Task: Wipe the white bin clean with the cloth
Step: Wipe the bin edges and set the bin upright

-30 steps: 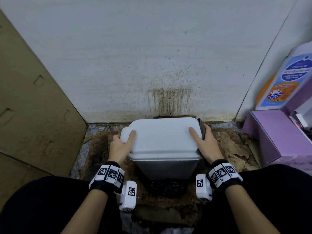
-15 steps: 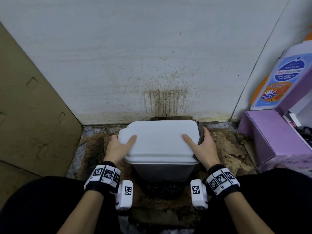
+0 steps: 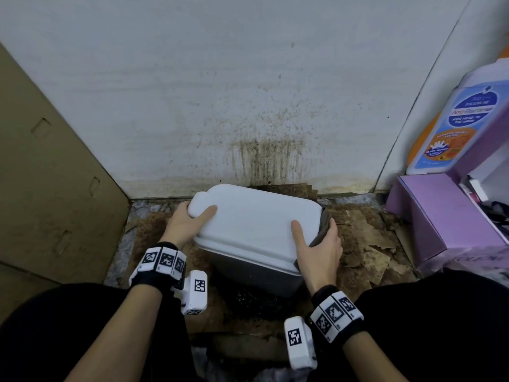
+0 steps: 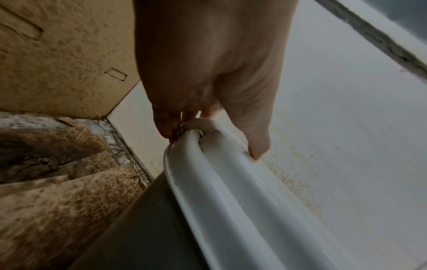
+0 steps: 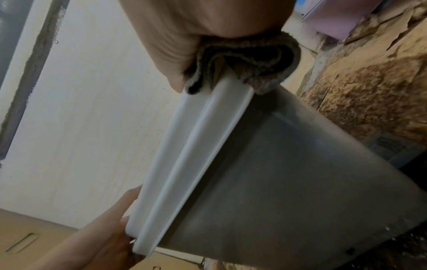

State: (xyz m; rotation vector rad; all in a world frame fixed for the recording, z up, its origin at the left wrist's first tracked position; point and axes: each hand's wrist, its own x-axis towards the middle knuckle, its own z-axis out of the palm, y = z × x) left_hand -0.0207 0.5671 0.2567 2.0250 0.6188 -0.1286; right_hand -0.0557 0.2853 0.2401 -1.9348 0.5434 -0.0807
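The white bin with a closed lid and grey body stands on the floor by the stained wall, turned at a slant. My left hand grips the lid's left end, thumb on top and fingers curled under the rim. My right hand grips the lid's right end with a grey cloth pressed between palm and bin; the right wrist view shows the cloth bunched over the lid edge. The left hand shows at the lid's far end there.
A flat cardboard sheet leans at the left. A purple box and a large labelled bottle stand at the right. Torn, stained cardboard covers the floor. My knees are close on both sides.
The bin has turned clockwise as seen from above and come nearer on its right side. Both hands kept their hold on the lid's ends, the right hand drawing back toward me.
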